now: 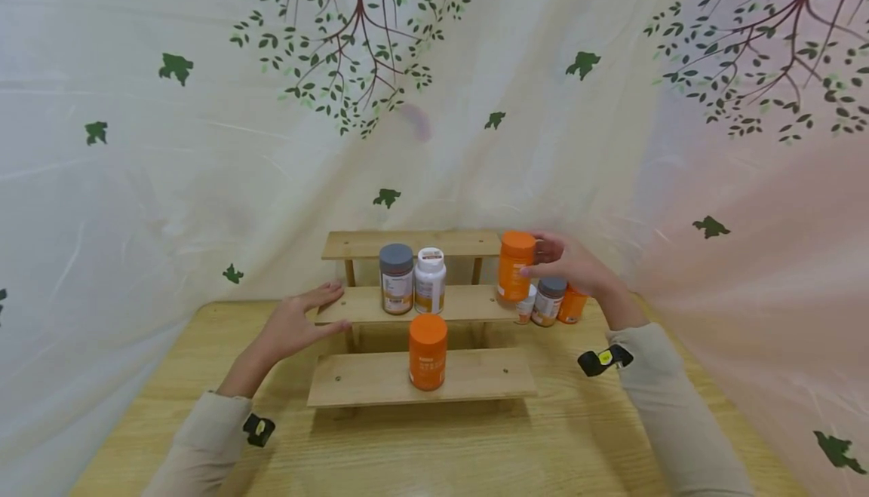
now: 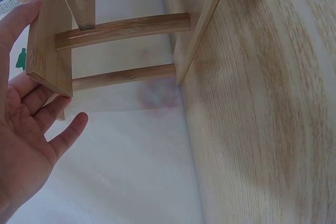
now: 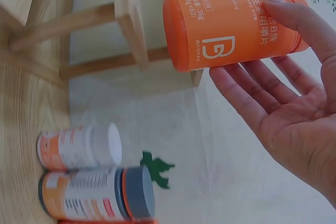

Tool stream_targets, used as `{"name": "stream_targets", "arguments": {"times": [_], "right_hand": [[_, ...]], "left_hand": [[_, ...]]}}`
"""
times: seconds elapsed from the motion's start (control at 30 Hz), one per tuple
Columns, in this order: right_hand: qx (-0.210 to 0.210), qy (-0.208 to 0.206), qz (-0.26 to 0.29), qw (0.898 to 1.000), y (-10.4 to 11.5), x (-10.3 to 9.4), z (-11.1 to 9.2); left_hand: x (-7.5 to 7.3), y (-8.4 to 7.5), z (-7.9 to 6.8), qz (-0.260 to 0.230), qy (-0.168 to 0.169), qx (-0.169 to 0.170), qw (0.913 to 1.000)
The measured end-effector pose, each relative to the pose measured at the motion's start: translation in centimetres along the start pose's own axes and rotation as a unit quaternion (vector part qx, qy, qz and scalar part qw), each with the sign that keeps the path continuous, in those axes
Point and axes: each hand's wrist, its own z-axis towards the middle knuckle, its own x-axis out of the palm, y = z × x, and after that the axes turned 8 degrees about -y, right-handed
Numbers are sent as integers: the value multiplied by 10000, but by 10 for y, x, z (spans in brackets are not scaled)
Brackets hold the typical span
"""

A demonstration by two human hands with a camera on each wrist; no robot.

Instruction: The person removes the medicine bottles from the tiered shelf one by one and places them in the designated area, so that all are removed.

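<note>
My right hand point(image 1: 573, 267) holds an orange bottle point(image 1: 514, 271) at the right end of a three-tier wooden shelf point(image 1: 468, 305). In the right wrist view the thumb lies on one side of this bottle point(image 3: 231, 30) and the fingers on the other, off the table. My left hand point(image 1: 295, 327) grips the left end of the middle tier, with thumb and fingers at its edges, also seen in the left wrist view. On that tier stand a grey-capped bottle point(image 1: 397, 278) and a white bottle point(image 1: 430, 280). Another orange bottle point(image 1: 428, 354) stands upright on the lowest tier.
On the table point(image 1: 563, 421), right of the shelf, stand a small white-capped bottle point(image 3: 79, 146), a second grey-capped bottle point(image 1: 548, 302) and a further orange bottle point(image 1: 572, 305). A pale curtain point(image 1: 204, 180) with leaf prints hangs behind.
</note>
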Motion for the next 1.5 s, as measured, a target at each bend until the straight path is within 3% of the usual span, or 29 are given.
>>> {"name": "stream_targets", "arguments": {"times": [0.43, 0.67, 0.97, 1.5], "right_hand": [[309, -141, 10, 9994, -22, -28, -19], [405, -198, -242, 9987, -32, -35, -29], [592, -310, -312, 9973, -43, -30, -36], [447, -255, -182, 9985, -63, -10, -42]], "left_hand": [[3, 3, 0, 17, 9, -91, 10000], [2, 3, 2, 14, 75, -142, 9999], [3, 5, 2, 21, 116, -192, 9997], [3, 4, 2, -35, 116, -233, 9997]]}}
